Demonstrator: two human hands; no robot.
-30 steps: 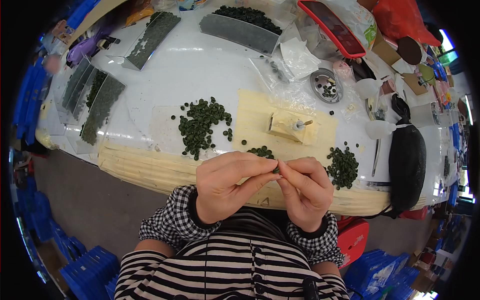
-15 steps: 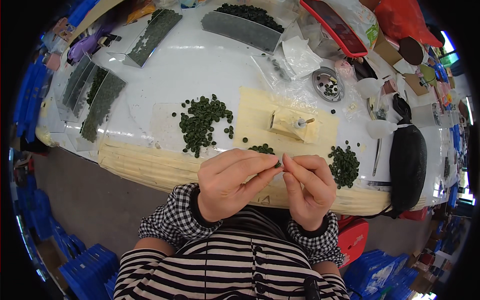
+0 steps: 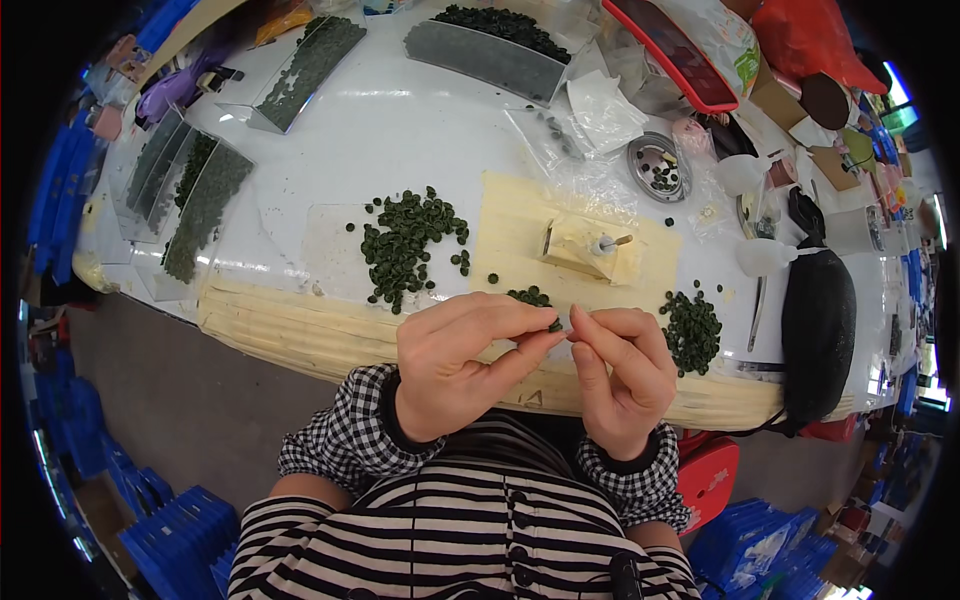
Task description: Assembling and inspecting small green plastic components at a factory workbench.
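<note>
Between the thumb and forefinger of my left hand [image 3: 462, 355] is a small dark green round piece [image 3: 555, 325], held over the front edge of the table. Close beside it, my right hand [image 3: 625, 372] is closed in a pinch; whatever lies in its fingertips is too small to make out. Behind my hands lies a small heap of green pieces [image 3: 530, 297], partly hidden by the left hand. A larger heap of them [image 3: 408, 245] spreads to the left, and another heap [image 3: 692, 332] lies to the right.
A block wrapped in yellow tape [image 3: 585, 250], with a small nozzle-like tip, stands on a yellow sheet [image 3: 505, 215]. Clear trays of green pieces [image 3: 485, 58] sit at the back and left. A round metal dish [image 3: 658, 168], tweezers [image 3: 757, 312] and a black pouch [image 3: 818, 335] are at right.
My hands stay nearly in place; the fingertips have parted slightly. The whole view has shifted a touch. The heaps look the same.
</note>
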